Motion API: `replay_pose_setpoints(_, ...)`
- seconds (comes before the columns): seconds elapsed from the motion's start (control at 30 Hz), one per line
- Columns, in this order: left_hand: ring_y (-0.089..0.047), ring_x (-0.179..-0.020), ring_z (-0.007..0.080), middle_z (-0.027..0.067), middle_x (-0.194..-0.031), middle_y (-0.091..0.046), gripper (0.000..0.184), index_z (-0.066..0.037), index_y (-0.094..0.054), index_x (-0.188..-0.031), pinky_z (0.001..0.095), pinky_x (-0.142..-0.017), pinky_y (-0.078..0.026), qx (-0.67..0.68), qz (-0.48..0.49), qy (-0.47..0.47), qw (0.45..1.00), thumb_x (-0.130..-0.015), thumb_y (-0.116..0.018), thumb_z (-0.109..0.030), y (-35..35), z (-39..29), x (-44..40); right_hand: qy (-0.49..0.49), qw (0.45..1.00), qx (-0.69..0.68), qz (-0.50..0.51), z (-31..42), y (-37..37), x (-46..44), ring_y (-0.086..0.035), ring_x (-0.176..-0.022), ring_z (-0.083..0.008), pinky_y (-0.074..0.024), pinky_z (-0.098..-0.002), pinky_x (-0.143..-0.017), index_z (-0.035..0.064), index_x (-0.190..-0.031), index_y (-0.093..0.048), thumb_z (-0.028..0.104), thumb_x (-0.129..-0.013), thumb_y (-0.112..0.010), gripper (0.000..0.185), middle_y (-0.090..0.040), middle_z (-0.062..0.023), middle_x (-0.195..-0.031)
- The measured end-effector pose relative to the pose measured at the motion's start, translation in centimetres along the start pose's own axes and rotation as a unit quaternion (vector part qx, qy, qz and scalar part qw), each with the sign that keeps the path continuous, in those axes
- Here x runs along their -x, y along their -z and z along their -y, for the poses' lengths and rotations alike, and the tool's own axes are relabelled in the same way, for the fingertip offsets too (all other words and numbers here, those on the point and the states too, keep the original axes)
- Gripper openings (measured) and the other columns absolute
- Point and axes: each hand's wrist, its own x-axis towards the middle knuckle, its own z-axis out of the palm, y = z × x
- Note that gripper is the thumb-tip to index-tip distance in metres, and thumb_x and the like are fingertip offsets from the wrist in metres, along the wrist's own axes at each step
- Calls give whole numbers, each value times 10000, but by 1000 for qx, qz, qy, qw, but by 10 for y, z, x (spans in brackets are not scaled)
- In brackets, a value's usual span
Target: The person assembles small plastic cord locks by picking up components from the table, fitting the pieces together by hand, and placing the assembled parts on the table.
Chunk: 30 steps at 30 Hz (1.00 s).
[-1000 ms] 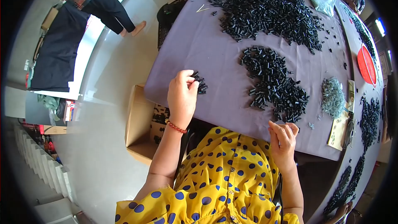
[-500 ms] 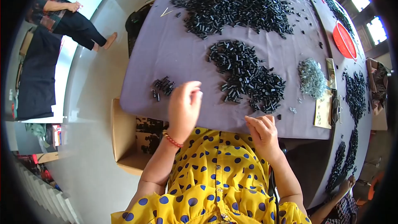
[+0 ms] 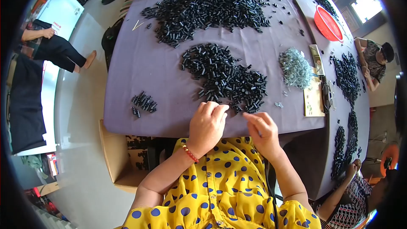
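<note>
A heap of short black cylindrical parts (image 3: 231,74) lies on the cloth-covered table in front of me. At its near edge my left hand (image 3: 207,127), with a red bead bracelet, has its fingers curled together, and its fingertips point toward my other hand. My right hand (image 3: 263,133) is just to the right near the table edge, thumb and forefinger pinched. Whatever either hand holds is too small or hidden to make out. To the left lies a small group of black parts (image 3: 144,102). On the right sits a pile of small clear pieces (image 3: 294,68).
A larger heap of black parts (image 3: 207,10) spreads farther back. A red basin (image 3: 328,23), a yellowish board (image 3: 313,99) and glasses (image 3: 327,95) lie at right. An open cardboard box (image 3: 114,161) stands below left. Other people (image 3: 375,59) sit on the right; another stands at left.
My left hand has moved right, from beside the small group to the near edge of the heap, close to my right hand. The camera view has turned somewhat to the right.
</note>
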Motion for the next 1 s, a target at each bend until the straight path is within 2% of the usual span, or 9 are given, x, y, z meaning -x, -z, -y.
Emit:
replay_pose_setpoints(0.07, -606, -923, 267, 60, -967, -614, 207, -109, -698, -1071, 380, -831, -528, 12, 10, -11, 1000, -870, -731, -78, -4, -4, 0, -70, 997, 30, -28, -5, 9, 4, -654, -813, -321, -544, -385, -720, 38, -1152, -715, -51, -882, -665, 288, -658, -141, -957)
replay_pose_setpoints(0.17, -599, -915, 261, 52, -962, -611, 227, -111, -695, -1087, 376, -831, -525, 21, 22, -35, 999, -865, -731, -78, -12, -7, 0, -88, 983, 136, -90, -18, 9, 14, -643, -800, -328, -535, -401, -706, 26, -1180, -678, -38, -903, -649, 286, -642, -139, -959)
replay_pose_setpoints(0.23, -598, -910, 259, 47, -958, -608, 234, -109, -692, -1092, 381, -831, -524, 26, 21, -48, 998, -864, -733, -79, -18, -10, -1, -84, 971, 208, -83, -22, 7, 18, -630, -843, -351, -527, -428, -751, 13, -1215, -628, -3, -924, -642, 291, -620, -150, -981)
replay_pose_setpoints(0.3, -610, -975, 260, 58, -1054, -634, 269, -108, -693, -1141, 378, -884, -522, 18, 31, -55, 998, -875, -726, -94, -21, -13, -5, -90, 961, 247, -82, -23, 3, 20, -625, -880, -363, -524, -440, -788, 8, -1221, -616, 12, -930, -641, 292, -613, -159, -997)
replay_pose_setpoints(0.4, -611, -1069, 264, 81, -1178, -649, 313, -102, -693, -1197, 374, -957, -510, -5, 49, -73, 996, -889, -727, -138, -23, -17, -11, -84, 962, 247, -75, -21, -4, 15, -619, -930, -372, -519, -450, -833, 6, -1228, -611, 23, -928, -639, 302, -610, -169, -1011)
replay_pose_setpoints(0.67, -614, -1033, 273, 82, -1135, -659, 205, -86, -679, -1044, 378, -924, -516, -22, 36, -60, 997, -853, -754, -105, -20, -9, -12, -10, 980, 188, -61, -23, -22, -8, -617, -946, -361, -523, -443, -852, 16, -1229, -616, 2, -900, -644, 331, -619, -166, -1014)
replay_pose_setpoints(0.87, -612, -1043, 271, 79, -1148, -657, 219, -80, -672, -1064, 382, -935, -512, -35, 41, -56, 997, -859, -746, -94, -16, -7, -7, -43, 993, 90, -60, -20, -13, -17, -641, -894, -364, -540, -437, -784, 10, -1173, -652, -40, -891, -635, 286, -635, -175, -969)
replay_pose_setpoints(0.97, -610, -1060, 273, 82, -1153, -654, 218, -74, -668, -1082, 388, -954, -506, -31, 37, -61, 997, -872, -725, -82, -15, -11, -6, -29, 982, 143, -124, -39, 6, -18, -646, -860, -357, -549, -414, -746, 5, -1165, -666, -63, -890, -626, 287, -648, -174, -973)
replay_pose_setpoints(1.0, -610, -1067, 273, 83, -1155, -653, 217, -72, -668, -1089, 390, -960, -504, -27, 34, -66, 997, -877, -717, -77, -16, -12, -6, -29, 972, 179, -151, -50, 14, -19, -641, -915, -355, -538, -421, -826, 9, -1220, -650, -33, -904, -631, 319, -654, -173, -1032)
